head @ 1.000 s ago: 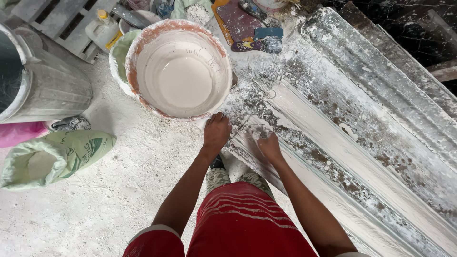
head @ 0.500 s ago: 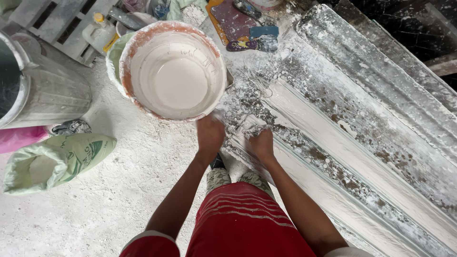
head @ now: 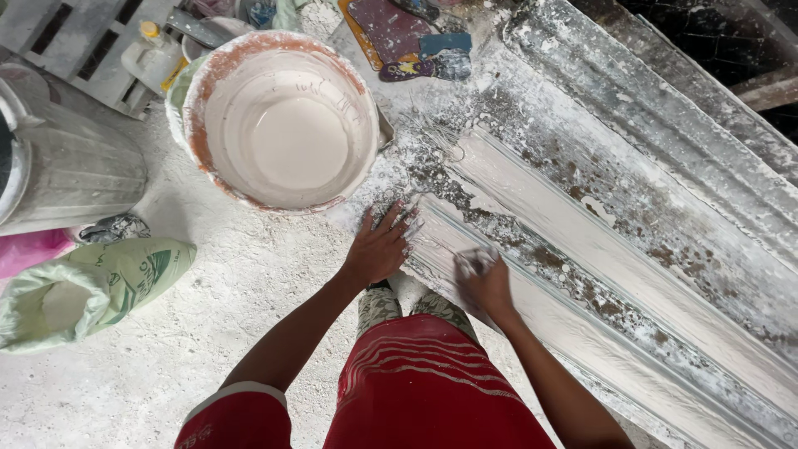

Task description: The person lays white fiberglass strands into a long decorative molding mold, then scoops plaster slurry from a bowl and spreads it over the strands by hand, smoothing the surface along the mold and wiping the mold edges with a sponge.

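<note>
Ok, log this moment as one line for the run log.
left hand: flat, fingers spread on mould end | right hand: closed on white plaster lump | plaster bucket: ahead of hands | long mould: plaster-coated

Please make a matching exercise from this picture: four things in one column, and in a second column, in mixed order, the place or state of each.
Things:
1. bucket
2. green sack
3. left hand
4. right hand

Places or states:
A. lying on its side on the dusty floor, far left
B. closed around a white lump, on the long mould
C. spread flat at the near end of the mould
D. upright, holding pale liquid plaster

Pairs: 1-D, 2-A, 3-C, 4-B
</note>
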